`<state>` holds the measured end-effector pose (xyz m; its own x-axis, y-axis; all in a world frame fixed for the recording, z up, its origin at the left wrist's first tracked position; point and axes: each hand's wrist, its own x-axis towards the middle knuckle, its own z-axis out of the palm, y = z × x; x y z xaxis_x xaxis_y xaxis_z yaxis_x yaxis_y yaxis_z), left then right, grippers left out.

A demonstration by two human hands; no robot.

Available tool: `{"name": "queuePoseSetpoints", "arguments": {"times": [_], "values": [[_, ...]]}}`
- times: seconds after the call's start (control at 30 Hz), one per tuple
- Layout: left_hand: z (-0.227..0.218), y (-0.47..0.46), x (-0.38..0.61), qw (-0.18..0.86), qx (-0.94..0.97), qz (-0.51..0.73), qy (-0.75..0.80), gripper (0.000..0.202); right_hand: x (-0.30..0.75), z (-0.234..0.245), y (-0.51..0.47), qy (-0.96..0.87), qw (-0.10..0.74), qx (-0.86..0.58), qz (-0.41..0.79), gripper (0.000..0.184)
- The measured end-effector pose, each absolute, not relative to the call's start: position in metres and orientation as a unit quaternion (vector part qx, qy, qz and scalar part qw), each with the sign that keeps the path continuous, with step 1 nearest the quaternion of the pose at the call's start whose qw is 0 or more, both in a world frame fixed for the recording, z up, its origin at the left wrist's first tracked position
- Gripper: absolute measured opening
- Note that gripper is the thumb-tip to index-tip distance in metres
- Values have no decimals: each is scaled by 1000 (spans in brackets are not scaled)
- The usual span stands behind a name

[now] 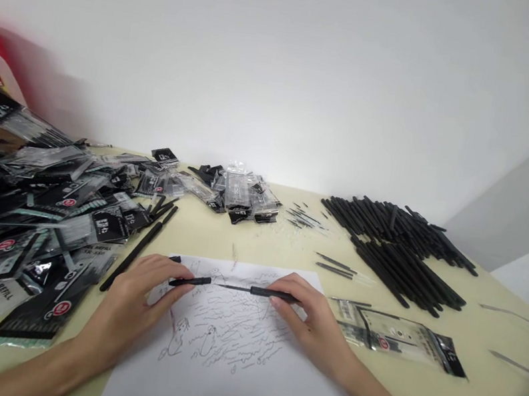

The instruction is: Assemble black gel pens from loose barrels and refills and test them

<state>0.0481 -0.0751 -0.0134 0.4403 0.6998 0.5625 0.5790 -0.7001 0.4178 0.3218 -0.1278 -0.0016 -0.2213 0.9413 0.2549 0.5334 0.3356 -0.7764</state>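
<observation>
Above a sheet of white paper (pixel 233 385) with pencil-like scribbles, my two hands face each other. My left hand (pixel 149 283) is closed, pinching a short black pen cap (pixel 200 280) between thumb and fingers. A black pen barrel (pixel 273 293) sits in the closed fingers of my right hand (pixel 304 309), level and pointing left. From the barrel's left end a thin pen refill (pixel 236 288) sticks out towards the cap; whether its tip touches the cap I cannot tell. Another dark end (pixel 175 258) shows behind my left fingers.
Packets of refills (pixel 58 245) heap up on the left, beside loose black pens (pixel 139 248). Emptied-looking wrappers (pixel 242 194) lie at the back. Small dark pieces (pixel 304 217) and loose refills (pixel 337 265) are scattered nearby. Black pens (pixel 399 268) pile at right, above a refill packet (pixel 398 335).
</observation>
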Motion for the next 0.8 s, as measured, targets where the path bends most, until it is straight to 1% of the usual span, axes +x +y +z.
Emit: {"name": "queuePoseSetpoints", "arguments": {"times": [0.3, 0.8], "values": [[-10, -78, 52, 44, 852, 392, 344, 11, 322, 0, -127, -728, 366, -509, 278, 18], [-10, -80, 54, 57, 851, 407, 326, 10, 320, -1, -128, -733, 361, -500, 287, 17]]}}
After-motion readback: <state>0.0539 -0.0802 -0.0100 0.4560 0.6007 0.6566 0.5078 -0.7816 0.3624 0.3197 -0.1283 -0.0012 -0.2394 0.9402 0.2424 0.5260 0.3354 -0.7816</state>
